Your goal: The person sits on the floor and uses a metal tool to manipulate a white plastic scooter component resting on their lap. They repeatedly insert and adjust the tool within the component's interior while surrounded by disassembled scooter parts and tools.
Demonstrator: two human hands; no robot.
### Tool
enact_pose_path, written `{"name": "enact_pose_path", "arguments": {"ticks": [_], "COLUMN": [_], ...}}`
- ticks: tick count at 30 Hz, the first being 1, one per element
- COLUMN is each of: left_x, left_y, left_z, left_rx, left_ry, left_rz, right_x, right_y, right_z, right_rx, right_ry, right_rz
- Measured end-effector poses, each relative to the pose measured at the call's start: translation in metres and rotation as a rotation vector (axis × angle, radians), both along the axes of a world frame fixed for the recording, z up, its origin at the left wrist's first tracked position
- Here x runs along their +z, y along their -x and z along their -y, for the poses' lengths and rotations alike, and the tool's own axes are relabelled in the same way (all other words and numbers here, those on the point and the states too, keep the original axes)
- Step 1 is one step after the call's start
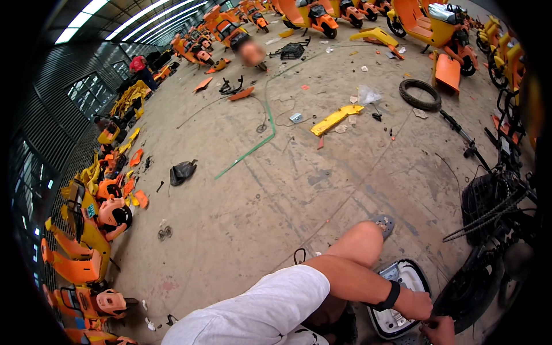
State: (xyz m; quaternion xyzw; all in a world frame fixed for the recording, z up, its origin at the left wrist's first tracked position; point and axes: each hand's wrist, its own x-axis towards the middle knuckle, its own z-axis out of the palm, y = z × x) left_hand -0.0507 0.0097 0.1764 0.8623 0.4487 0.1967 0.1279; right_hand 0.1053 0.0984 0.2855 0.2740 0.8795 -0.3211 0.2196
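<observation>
My left hand (418,305), with a black band on its wrist, closes on the right edge of a white and grey plastic panel with a black rim (397,276) that lies on the concrete floor. My right hand (440,332) is just below it at the bottom edge of the picture, fingers curled, close to the black tyre (468,293) of a stripped scooter (494,213). What the right hand holds is hidden. My bare knee (362,241) and a sandalled foot (384,223) are just behind the panel.
Orange and yellow scooter body parts (95,218) are piled along the left. Whole orange scooters (437,29) stand at the back. A loose tyre (420,95), a yellow panel (335,119), a green hose (253,149) and a black bag (182,171) lie on the floor. A person (138,68) bends over far left.
</observation>
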Motion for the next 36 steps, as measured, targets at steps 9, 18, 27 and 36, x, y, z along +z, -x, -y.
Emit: {"name": "enact_pose_path", "arguments": {"ticks": [9,18,27,36], "left_x": [0.008,-0.003,0.013,0.008], "left_y": [0.002,-0.006,-0.007,-0.013], "left_z": [-0.002,0.005,0.015,0.011], "left_rx": [0.048,0.106,0.069,0.003], "left_ry": [-0.172,0.212,0.350,0.345], "left_rz": [0.076,0.109,0.145,0.012], "right_x": [-0.016,-0.049,0.014,0.000], "right_y": [-0.012,-0.011,-0.005,-0.008], "right_z": [-0.004,0.025,0.010,0.013], "right_rx": [-0.037,0.153,-0.208,-0.239], "right_ry": [0.002,0.081,0.157,-0.041], "right_rz": [0.083,-0.028,-0.165,-0.261]}}
